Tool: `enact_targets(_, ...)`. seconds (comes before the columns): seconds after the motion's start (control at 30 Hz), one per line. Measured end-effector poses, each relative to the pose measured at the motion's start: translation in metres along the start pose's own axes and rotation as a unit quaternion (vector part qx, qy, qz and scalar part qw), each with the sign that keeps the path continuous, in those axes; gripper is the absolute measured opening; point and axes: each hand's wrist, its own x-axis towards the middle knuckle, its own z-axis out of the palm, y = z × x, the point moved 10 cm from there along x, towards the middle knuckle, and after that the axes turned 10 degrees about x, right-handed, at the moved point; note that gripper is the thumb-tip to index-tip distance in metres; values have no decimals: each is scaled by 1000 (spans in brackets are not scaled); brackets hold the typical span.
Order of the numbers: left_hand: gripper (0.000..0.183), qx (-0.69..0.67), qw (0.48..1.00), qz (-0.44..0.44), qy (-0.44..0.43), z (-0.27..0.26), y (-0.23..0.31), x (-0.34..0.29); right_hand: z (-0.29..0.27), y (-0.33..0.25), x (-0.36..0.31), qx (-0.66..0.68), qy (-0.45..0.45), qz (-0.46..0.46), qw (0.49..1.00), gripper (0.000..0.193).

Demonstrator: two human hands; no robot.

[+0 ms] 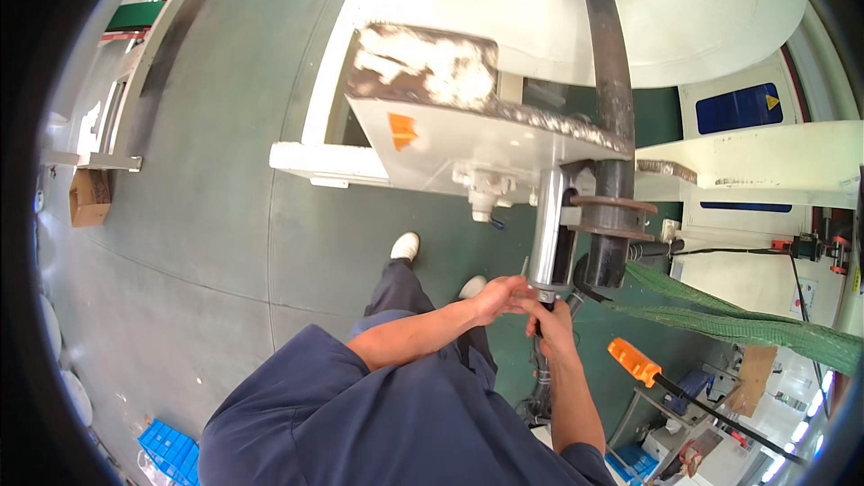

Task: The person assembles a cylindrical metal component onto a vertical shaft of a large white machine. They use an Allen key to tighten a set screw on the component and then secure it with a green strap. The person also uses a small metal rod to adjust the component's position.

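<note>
Right of lower centre, the right hand point(556, 328) grasps a black fitting point(545, 305) beneath the silver cylinder point(546, 247); whether the left hand point(498, 300) grips is unclear. They seem to be working this joint, which calls for steady alignment.

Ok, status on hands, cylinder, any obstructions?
Left hand, right hand at lower end of shiny metal cylinder. Cylinder beside black pipe. Green straps to the right, clear of hands.

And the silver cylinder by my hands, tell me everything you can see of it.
The silver cylinder looks like smooth, shiny metal, with a dark strip down its right side. It runs roughly parallel to the black pipe, left of it, beside the pale plate. Your left hand and right hand meet at its near end; whether they touch it is unclear.
</note>
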Motion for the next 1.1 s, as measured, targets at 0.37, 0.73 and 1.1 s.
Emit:
enact_targets(0.37,53,-234,969,68,-41,47,-40,-22,15,16,5,99,-91,95,986,28)
enact_targets(0.73,69,-175,980,87,27,28,-12,-60,75,34,-20,148,-152,149,966,28)
enact_targets(1.1,61,-155,968,76,183,59,-44,-19,-17,16,9,84,-127,4,988,28)
